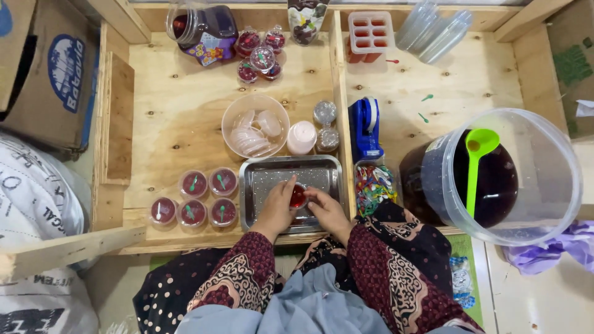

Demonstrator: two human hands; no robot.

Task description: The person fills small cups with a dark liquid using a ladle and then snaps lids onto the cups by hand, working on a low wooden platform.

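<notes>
While both hands met over the metal tray (266,179), a small cup of red jelly (298,196) sat between them on the tray floor, near its front edge. The left hand (277,206) closed its fingers against the cup's left side; the right hand (326,207) pinched the cup's right rim, so that both hands held the one cup. The tray rested on the plywood counter (167,117), close to the person's patterned sleeves. Just left of the tray stood five filled cups (193,199), each sealed and carrying a small green spoon, set in two rows. Behind the tray stood a clear bowl of lids (255,125), with a pink tub (301,137) touching its right side and two small foil-topped pots (325,126) beside that. A wooden divider (339,93) separated this bay from the next. In the right bay, a blue tape dispenser (365,128) stood behind a bag of coloured spoons (373,184). A large clear bucket (544,179) of dark red liquid stood at the right, with a green ladle (476,162) leaning inside it. At the rear lay a dark jar (203,28) on its side, several domed jelly cups (260,52), an orange mould tray (370,34) and a stack of clear lids (433,28).
</notes>
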